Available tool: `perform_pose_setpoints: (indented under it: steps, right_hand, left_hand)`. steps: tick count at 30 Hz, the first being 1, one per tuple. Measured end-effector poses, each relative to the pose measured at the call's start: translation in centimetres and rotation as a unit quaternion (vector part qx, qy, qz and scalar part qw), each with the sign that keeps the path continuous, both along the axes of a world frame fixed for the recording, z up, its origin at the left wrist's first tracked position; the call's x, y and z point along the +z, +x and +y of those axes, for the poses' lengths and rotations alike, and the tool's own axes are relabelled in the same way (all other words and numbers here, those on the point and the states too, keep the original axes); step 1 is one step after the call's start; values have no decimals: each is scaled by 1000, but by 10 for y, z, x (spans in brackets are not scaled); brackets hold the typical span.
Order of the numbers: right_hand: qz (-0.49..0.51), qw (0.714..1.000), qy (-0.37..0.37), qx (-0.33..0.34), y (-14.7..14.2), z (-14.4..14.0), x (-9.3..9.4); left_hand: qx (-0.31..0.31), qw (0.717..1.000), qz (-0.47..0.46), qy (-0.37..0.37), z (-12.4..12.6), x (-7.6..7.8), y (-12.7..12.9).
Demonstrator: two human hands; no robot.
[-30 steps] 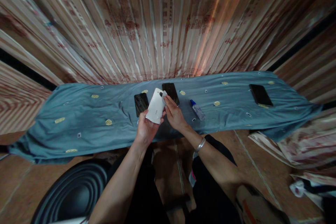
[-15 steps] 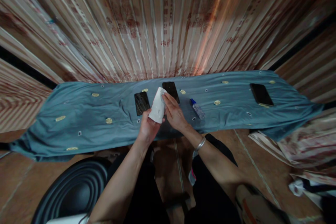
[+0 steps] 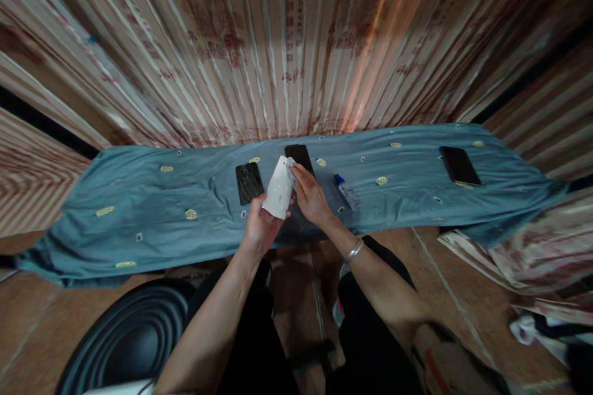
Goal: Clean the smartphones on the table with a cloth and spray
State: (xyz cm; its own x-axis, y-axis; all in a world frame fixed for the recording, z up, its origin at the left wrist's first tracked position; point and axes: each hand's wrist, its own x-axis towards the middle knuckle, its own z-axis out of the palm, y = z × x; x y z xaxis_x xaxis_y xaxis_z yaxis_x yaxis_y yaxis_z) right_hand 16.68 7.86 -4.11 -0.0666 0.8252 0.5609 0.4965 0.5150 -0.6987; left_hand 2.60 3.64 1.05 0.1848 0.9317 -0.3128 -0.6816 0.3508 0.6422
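Note:
My left hand point(image 3: 260, 226) grips the lower end of a white phone point(image 3: 278, 188), held tilted on edge above the blue cloth point(image 3: 139, 197). My right hand point(image 3: 311, 197) presses a small whitish wipe point(image 3: 290, 165) against the phone's upper right side, with its fingers closed on it. Behind the hands a black phone with a cracked-looking face point(image 3: 249, 182) lies flat on the cloth at the left. Another black phone point(image 3: 299, 155) lies just behind the right fingers.
A small clear bottle with a blue cap point(image 3: 347, 192) lies on the cloth right of my right hand. A third black phone point(image 3: 458, 165) rests far right. Striped boards point(image 3: 296, 43) rise behind. A dark round tub point(image 3: 125, 339) stands lower left.
The white phone has turned from its broad back facing me to more edge-on. My right fingers with the wipe have stayed at its upper part, shifting slightly.

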Motion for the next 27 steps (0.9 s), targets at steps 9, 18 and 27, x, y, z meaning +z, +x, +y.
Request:
perform_pose_setpoints:
  steps: [9, 18, 27]
  right_hand:
    - [11, 1000, -16, -9, 5, 0, 2]
    - [-49, 996, 30, 62, -14, -18, 10]
    - [-51, 998, 34, 28, 4, -4, 17]
  left_hand:
    - [-2, 1000, 1, -2, -1, 1, 5]
    - [48, 999, -2, -6, 5, -7, 3]
    - [8, 1000, 9, -22, -4, -6, 10]
